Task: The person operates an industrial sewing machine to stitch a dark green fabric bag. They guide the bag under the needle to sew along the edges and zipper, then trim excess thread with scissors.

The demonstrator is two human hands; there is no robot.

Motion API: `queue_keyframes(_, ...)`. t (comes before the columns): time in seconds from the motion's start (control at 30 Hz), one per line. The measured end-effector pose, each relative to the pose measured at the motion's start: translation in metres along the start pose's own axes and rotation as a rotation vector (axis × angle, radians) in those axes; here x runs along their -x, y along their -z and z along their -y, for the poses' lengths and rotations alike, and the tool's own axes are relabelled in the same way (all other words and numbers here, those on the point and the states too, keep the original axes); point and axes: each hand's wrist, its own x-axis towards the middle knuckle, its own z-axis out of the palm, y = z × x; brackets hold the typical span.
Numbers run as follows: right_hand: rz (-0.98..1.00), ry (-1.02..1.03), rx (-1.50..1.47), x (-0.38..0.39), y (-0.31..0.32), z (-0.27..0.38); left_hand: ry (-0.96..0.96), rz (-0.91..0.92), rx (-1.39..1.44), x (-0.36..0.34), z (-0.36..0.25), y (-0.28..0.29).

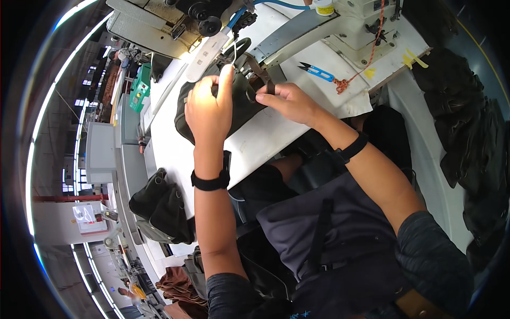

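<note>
My left hand (209, 109) is closed beside the needle area of an industrial sewing machine (146, 27), its thumb raised and its fingers curled. What those fingers hold, if anything, is hidden. Beneath that hand lies a dark green fabric bag (241, 109), on the machine's white worktable (255, 149). To the right, my right hand (291, 102) pinches a narrow dark strap (270, 84) that runs up toward the machine's post. A loop of dark handle (241, 48) stands up behind the needle.
Blue-handled thread snips (317, 72) lie right of the machine arm, tied to an orange cord (366, 66). Another dark green bag (159, 207) sits at the table's left edge. Brown pieces (180, 284) are piled below it. Dark material (457, 117) hangs at the right.
</note>
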Motion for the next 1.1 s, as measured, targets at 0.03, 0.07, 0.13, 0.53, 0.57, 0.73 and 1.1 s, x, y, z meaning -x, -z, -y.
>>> queue_keyframes(0.03,-0.004,0.032,-0.004,0.0,0.003,-0.004,0.061,0.031,0.006,-0.005,-0.004,-0.003)
queue_keyframes(0.07,-0.008,0.063,-0.009,-0.001,0.006,-0.009,0.095,0.038,0.06,-0.007,-0.006,-0.005)
queue_keyframes(0.13,-0.001,0.082,0.029,-0.001,0.011,-0.011,0.21,0.203,0.229,-0.014,-0.002,-0.002)
queue_keyframes(0.53,0.029,0.047,0.032,-0.001,0.014,0.003,-0.085,0.076,0.107,0.01,-0.001,-0.004)
queue_keyframes(0.57,0.014,0.043,0.027,0.001,0.01,0.005,-0.157,0.039,0.103,0.012,0.001,-0.005)
queue_keyframes(0.73,-0.058,0.012,-0.022,0.016,-0.01,0.038,-0.632,-0.021,-0.054,0.028,0.016,0.009)
queue_keyframes(1.1,-0.143,0.001,-0.228,0.02,-0.024,0.057,-0.496,0.204,0.068,0.043,0.019,0.003)
